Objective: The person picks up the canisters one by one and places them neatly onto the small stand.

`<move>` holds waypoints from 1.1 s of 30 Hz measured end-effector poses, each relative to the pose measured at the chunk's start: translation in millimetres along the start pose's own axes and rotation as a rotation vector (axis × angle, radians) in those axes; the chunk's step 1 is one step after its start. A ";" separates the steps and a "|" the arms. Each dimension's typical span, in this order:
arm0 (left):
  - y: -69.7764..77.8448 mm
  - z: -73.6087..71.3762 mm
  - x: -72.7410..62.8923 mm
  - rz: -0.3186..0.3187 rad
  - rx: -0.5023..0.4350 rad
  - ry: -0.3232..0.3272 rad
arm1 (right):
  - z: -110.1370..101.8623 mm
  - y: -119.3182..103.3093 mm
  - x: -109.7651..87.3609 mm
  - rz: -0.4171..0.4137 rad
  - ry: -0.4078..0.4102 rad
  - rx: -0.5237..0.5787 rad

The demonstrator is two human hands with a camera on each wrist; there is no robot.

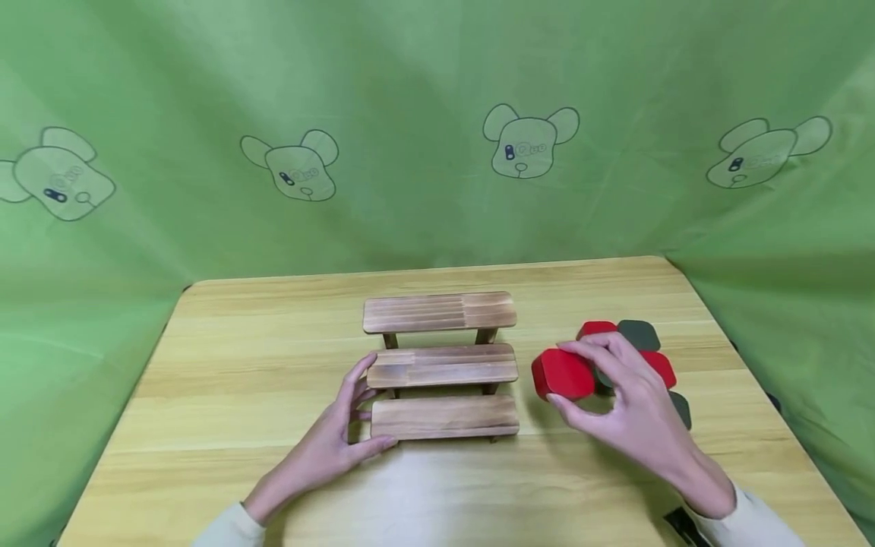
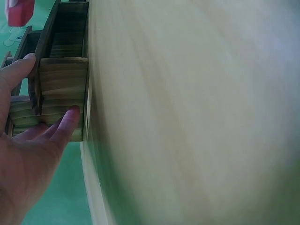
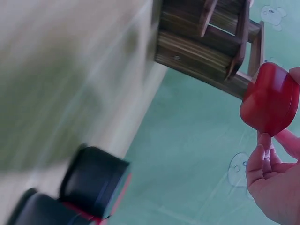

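Note:
A three-tier wooden stand [image 1: 444,418] with brown striped shelves stands mid-table. At its left end my left hand [image 1: 335,437] holds it, thumb at the front of the lowest tier and forefinger at the middle one. The left wrist view shows other fingertips against the stand's side panel [image 2: 63,77]. My right hand [image 1: 636,403] pinches a red rounded-square box [image 1: 570,374] between thumb and fingers, just right of the stand. In the right wrist view this red box [image 3: 269,101] appears apart from the stand [image 3: 197,51].
Behind and beneath my right hand sit more rounded boxes, some red [image 1: 659,368] and some dark green [image 1: 639,334], grouped at the table's right. The pale wooden table [image 1: 225,365] is bordered by a green curtain [image 1: 410,220] with line-drawn animal heads.

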State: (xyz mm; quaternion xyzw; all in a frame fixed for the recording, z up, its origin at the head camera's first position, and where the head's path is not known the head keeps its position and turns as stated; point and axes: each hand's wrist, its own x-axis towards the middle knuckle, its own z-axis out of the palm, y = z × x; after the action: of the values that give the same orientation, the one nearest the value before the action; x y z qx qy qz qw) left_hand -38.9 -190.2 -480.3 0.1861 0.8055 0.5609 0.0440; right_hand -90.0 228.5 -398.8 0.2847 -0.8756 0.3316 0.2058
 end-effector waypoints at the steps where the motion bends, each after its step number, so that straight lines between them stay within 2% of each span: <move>1: 0.1 0.1 0.1 0.000 -0.001 -0.001 | 1.0 -1.3 3.0 -0.006 0.003 0.002; 5: 0.9 -0.4 0.3 -0.008 -0.002 -0.001 | 7.0 -6.6 16.7 -0.052 0.036 0.027; 13: 1.1 -1.7 -0.8 -0.017 0.003 0.003 | 17.2 -21.1 43.4 -0.087 0.050 0.082; 23: -0.4 -2.3 -2.1 -0.014 0.015 0.007 | 32.2 -37.4 76.3 -0.104 0.024 0.108; 33: 1.3 -1.5 0.6 -0.009 -0.026 0.003 | 54.8 -53.4 105.5 -0.120 -0.008 0.152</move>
State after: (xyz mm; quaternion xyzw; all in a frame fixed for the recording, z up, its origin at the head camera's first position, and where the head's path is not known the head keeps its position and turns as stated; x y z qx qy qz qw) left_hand -39.6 -191.0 -478.4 0.1809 0.7991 0.5714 0.0476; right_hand -145.0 119.1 -354.2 0.3528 -0.8302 0.3829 0.1994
